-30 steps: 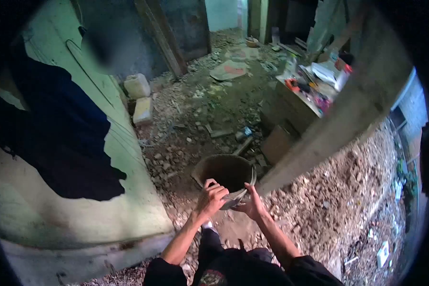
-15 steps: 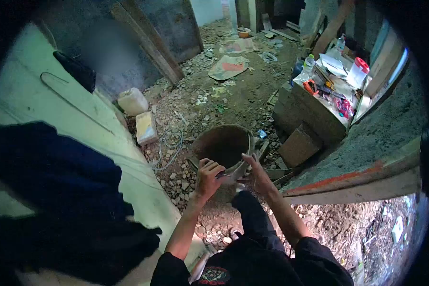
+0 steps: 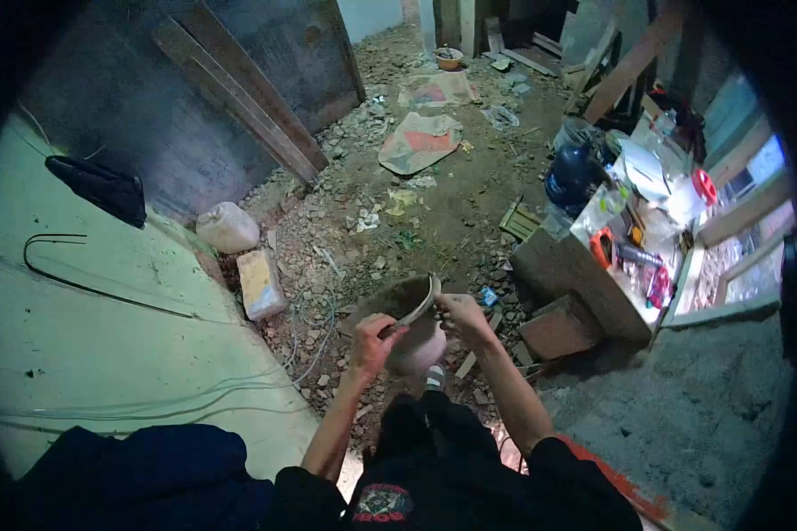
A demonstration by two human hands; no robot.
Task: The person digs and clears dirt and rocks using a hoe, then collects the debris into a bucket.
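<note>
"Two sides are closed off; where is open room left?"

"Straight ahead. The dirt floor [image 3: 469, 186] is bounded on the left by the pale green wall [image 3: 142, 265] and on the right by the ledge [image 3: 584, 288]. Between them a strip is left, with a flattened sack [image 3: 421, 143] laid farther along it."

"Are those edges crowded?"

"At the wall's foot a pale jug [image 3: 228, 227] and a whitish block [image 3: 261, 285] are placed. On the ledge, an orange-handled tool [image 3: 602, 246] is laid by the left edge and a pink bundle [image 3: 659, 288] by the near corner. Against its base a brown block [image 3: 560, 327] is set."

"And the bucket [image 3: 419, 343]?"

"It is held tilted in front of the legs, its near rim raised. By the left hand [image 3: 374, 342] the rim is gripped, fingers curled over it and thumb along it. By the right hand [image 3: 462, 317] the rim's right end is gripped, fingers bent. Between the two hands a curved stretch of rim is left uncovered; part of the outer side is blurred."
</note>
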